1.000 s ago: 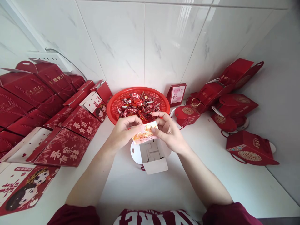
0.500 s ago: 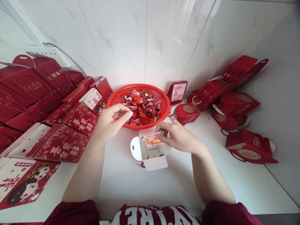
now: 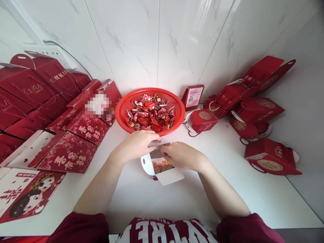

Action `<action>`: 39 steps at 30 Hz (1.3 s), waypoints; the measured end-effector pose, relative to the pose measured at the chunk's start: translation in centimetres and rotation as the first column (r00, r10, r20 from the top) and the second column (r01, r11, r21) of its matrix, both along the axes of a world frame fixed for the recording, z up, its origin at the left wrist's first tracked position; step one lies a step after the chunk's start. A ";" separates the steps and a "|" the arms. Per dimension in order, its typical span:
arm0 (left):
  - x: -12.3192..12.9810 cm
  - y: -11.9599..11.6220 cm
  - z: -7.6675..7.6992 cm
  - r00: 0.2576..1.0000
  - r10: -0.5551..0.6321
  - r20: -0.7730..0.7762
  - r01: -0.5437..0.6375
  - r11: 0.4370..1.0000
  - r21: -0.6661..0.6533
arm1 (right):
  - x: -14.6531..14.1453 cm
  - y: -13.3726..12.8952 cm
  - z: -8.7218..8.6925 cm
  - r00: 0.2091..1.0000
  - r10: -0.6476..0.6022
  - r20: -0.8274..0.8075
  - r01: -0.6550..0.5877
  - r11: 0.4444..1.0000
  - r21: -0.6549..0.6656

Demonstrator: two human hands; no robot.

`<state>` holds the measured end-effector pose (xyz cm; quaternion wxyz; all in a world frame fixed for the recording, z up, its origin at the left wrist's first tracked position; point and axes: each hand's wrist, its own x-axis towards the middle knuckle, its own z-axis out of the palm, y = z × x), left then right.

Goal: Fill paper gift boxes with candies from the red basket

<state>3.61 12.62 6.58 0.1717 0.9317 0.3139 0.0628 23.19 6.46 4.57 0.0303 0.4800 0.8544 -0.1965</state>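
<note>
two hands meet over a small white box [image 3: 162, 168] near the middle of the counter [image 3: 227, 189]. my left hand [image 3: 138, 145] curls over the box's far rim, fingers bent on the flap. my right hand [image 3: 181, 156] pinches the right wall, fingertips inside beside an orange-pink packet [image 3: 161, 163] lying in the box. just behind, touching neither hand, a red basket [image 3: 121, 109] of wrapped candies [image 3: 150, 116] sits against the back wall. flat red boxes [image 3: 68, 155] pile along the left edge, folded red boxes [image 3: 272, 157] toward the right corner.
</note>
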 end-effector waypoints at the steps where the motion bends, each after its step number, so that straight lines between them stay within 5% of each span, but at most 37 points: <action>1: 0.2 0.0 -0.3 1.000 -0.001 -0.031 0.002 1.000 0.014 | -0.1 0.0 -0.2 0.998 0.034 0.055 -0.035 0.999 0.007; 6: 1.3 -0.6 -1.3 0.984 -0.010 -0.178 0.027 0.995 0.094 | -1.6 0.2 -0.7 0.954 0.145 0.262 -0.147 0.989 -0.012; 11: 2.1 -0.9 -1.4 0.957 0.051 -0.286 -0.012 0.990 0.138 | -3.1 0.3 -0.6 0.939 0.061 0.339 -0.076 0.997 0.029; 16: 2.4 -0.9 -1.0 0.948 0.031 -0.317 0.011 0.992 0.129 | -2.9 0.2 -0.7 0.965 0.022 0.261 -0.036 0.998 0.047; 26: 2.3 -0.3 -1.7 0.972 0.047 -0.232 -0.029 0.996 0.079 | -3.1 1.0 -2.5 0.980 0.170 0.101 -0.155 0.978 -0.142; 29: 1.8 0.0 -1.6 0.977 0.043 -0.210 -0.025 0.996 0.085 | -1.5 1.1 -0.8 0.963 0.189 -0.192 -0.214 0.970 -0.118; 32: 1.3 0.1 -1.2 0.984 0.044 -0.173 -0.029 0.996 0.085 | 0.4 2.0 1.0 0.895 0.004 -0.446 0.006 1.000 0.022; 35: 0.9 0.0 -0.9 0.991 0.050 -0.126 -0.048 0.999 0.018 | 0.8 4.4 1.5 0.862 -0.272 -0.427 0.373 0.912 0.173; 37: 0.7 0.0 -0.8 0.992 0.058 -0.115 -0.065 0.996 -0.059 | -0.2 6.6 1.1 0.889 -0.254 -0.382 0.329 0.934 0.143; 39: 0.6 0.2 -0.9 0.992 0.060 -0.114 -0.074 0.990 -0.123 | -1.8 8.9 0.6 0.943 -0.106 -0.316 0.116 0.993 0.014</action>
